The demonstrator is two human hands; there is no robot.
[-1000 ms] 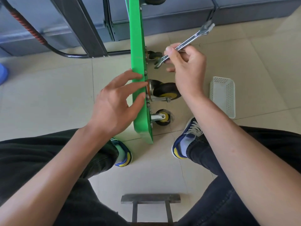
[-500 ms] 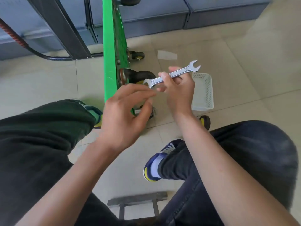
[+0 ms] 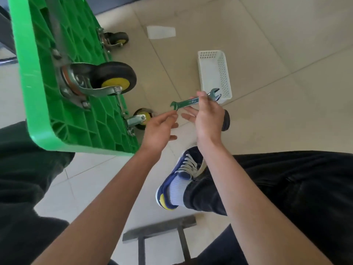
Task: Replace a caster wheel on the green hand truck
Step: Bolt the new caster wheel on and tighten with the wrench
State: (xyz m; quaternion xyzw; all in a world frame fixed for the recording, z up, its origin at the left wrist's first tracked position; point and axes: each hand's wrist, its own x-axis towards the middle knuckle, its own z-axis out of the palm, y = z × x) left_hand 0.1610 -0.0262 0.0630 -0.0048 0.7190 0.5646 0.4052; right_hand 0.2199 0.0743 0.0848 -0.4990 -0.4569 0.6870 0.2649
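The green hand truck (image 3: 28,77) stands on its edge at the left, its ribbed underside facing me. A large black caster wheel (image 3: 114,78) with a yellow hub is bolted to it; smaller casters sit above (image 3: 116,38) and below (image 3: 142,118). My right hand (image 3: 208,115) pinches an open-ended wrench (image 3: 193,101) near its middle, holding it level to the right of the truck. My left hand (image 3: 160,129) hovers just left of the wrench's near jaw, fingers loosely extended, holding nothing. A loose black wheel (image 3: 226,120) shows behind my right hand.
A white perforated plastic basket (image 3: 214,73) lies on the tiled floor right of the truck. A white scrap (image 3: 161,32) lies farther back. My blue shoe (image 3: 183,175) and dark trouser legs fill the foreground, with a grey metal stool frame (image 3: 159,229) below.
The camera has swung right and closer, so the truck's underside now faces me. My left hand left the truck's edge and came beside the wrench; my right hand lowered the wrench away from the casters.
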